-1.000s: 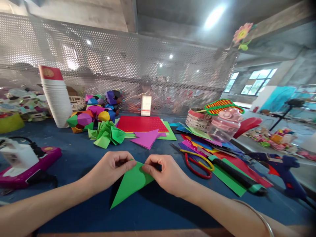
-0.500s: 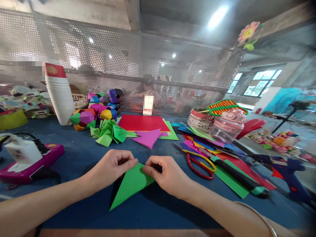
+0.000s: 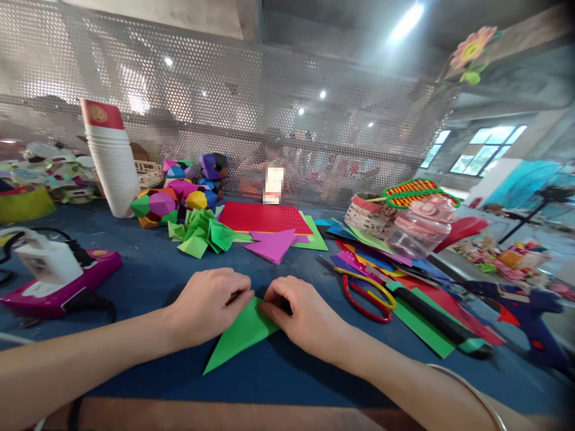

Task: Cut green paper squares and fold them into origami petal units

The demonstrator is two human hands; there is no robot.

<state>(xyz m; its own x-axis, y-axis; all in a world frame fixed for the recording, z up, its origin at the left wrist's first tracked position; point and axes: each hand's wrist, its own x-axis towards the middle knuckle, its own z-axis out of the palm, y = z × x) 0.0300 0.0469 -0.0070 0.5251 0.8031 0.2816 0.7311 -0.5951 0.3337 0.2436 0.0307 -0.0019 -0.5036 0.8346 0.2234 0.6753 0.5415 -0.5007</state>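
Note:
A green paper folded into a long triangle (image 3: 238, 338) lies on the blue tabletop (image 3: 148, 275) in front of me, its tip pointing toward me and to the left. My left hand (image 3: 209, 305) presses on its upper left edge with curled fingers. My right hand (image 3: 296, 314) pinches the upper right corner between thumb and fingertips. The two hands almost touch at the top of the paper.
Red-and-yellow scissors (image 3: 363, 296) and a black-handled knife (image 3: 426, 317) lie on coloured sheets at right, beside a blue glue gun (image 3: 521, 317). Folded green pieces (image 3: 204, 233), paper balls (image 3: 175, 200), stacked cups (image 3: 112, 161) and a pink jar (image 3: 417, 227) stand behind. A magenta device (image 3: 54, 281) sits left.
Both hands have lowered and flattened the green triangle onto the table. The view has tilted slightly; the paper's tip stays at the same spot.

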